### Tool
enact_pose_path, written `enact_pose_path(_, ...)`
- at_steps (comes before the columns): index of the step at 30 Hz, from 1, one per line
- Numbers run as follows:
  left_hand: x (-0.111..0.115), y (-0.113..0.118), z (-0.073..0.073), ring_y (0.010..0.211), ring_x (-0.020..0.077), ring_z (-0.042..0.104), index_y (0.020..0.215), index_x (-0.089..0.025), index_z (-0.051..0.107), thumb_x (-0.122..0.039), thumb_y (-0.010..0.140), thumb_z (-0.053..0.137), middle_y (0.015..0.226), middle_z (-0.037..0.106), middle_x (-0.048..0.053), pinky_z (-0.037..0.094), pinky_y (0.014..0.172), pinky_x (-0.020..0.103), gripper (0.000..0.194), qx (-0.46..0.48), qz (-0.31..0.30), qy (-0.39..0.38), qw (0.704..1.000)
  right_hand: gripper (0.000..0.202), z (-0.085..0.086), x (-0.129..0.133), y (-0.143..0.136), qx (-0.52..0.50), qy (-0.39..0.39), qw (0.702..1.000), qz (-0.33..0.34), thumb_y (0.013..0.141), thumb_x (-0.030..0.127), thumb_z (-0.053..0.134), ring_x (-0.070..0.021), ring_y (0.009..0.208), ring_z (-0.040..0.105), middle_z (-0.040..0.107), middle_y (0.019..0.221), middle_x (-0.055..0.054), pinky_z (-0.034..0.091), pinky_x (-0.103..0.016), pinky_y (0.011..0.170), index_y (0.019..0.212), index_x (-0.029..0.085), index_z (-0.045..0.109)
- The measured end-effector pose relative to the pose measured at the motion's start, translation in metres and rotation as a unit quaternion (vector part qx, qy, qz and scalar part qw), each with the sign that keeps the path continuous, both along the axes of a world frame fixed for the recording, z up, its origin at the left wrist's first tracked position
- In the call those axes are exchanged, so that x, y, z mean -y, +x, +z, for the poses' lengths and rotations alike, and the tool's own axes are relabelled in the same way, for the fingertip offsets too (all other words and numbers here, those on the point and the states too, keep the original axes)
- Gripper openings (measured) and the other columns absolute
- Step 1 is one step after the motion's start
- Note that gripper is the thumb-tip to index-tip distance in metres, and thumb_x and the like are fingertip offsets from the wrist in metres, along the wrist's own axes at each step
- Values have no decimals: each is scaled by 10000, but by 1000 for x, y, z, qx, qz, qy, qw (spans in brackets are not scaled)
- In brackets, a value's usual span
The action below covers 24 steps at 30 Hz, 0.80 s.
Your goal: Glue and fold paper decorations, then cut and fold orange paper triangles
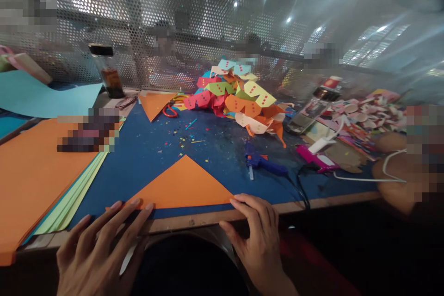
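A sheet of orange paper [185, 182], folded into a triangle, lies at the table's front edge with its point facing away from me. My left hand [100, 249] is open, its spread fingertips resting on the paper's left corner. At the right corner, my right hand [258, 233] touches the paper with its fingertips; its thumb stands apart, lower down by the table edge. Right of the triangle lies a blue glue gun [265, 164] with a clear stick showing at its end.
Stacked coloured sheets [41, 171] lie at left, a blurred dark object on them. Behind are a jar [111, 74], orange paper [156, 104], red-handled scissors [170, 110] and piled folded paper shapes [239, 92]. At right are a bottle [312, 108], a magenta power strip [317, 158] and another person's arm.
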<state>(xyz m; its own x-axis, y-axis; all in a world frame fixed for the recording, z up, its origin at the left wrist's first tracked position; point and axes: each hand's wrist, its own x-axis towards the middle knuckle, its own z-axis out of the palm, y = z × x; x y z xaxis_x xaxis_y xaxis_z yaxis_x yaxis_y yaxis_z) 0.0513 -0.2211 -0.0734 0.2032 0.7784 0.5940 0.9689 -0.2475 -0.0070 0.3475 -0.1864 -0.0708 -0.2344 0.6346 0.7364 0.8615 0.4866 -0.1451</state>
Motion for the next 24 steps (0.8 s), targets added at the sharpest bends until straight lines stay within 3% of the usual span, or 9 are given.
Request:
enact_pose_path(7, 1, 0, -1, 1274, 349, 556, 1541, -386, 352, -121, 917, 651, 1420, 605, 57, 379, 1084, 616, 741, 9, -1, -7, 1000, 310, -1, 1, 2, -7, -8, 1000, -6, 991, 385, 590, -272, 1079, 579, 638, 1125, -129, 439, -458, 952, 1181, 140, 600)
enact_pose_path(12, 1, 1, -1, 1284, 349, 547, 1553, -399, 322, -121, 923, 640, 1437, 589, 56, 352, 1111, 615, 758, 18, -1, -6, 1000, 244, 9, 2, -4, -14, -2, 1000, -12, 993, 213, 557, -257, 1105, 596, 663, 1157, -110, 382, -500, 1059, 1225, 162, 611)
enact_pose_path(15, 1, 3, 0, 1283, 341, 552, 1548, -399, 340, -118, 915, 654, 1435, 590, 56, 346, 1129, 595, 760, 27, 2, -6, 1000, 297, 19, 3, -16, 2, -3, 999, 42, 983, 137, 551, -236, 1136, 588, 681, 1174, -92, 364, -475, 1089, 1271, 170, 617)
enact_pose_path(18, 1, 4, 0, 1270, 337, 564, 1540, -386, 367, -118, 907, 665, 1424, 599, 61, 339, 1144, 581, 750, 27, 1, 1, 1000, 289, 26, 2, -30, 10, -25, 993, 112, 1000, 161, 548, -217, 1137, 580, 694, 1172, -74, 377, -412, 1064, 1274, 175, 640)
enact_pose_path(24, 0, 1, -2, 1250, 364, 569, 1535, -356, 390, -135, 926, 636, 1404, 608, 83, 361, 1105, 630, 693, 7, -3, 4, 1000, 283, 22, 2, -32, -10, -55, 992, 111, 1008, 161, 539, -211, 1127, 589, 700, 1164, -73, 403, -384, 1023, 1271, 158, 645)
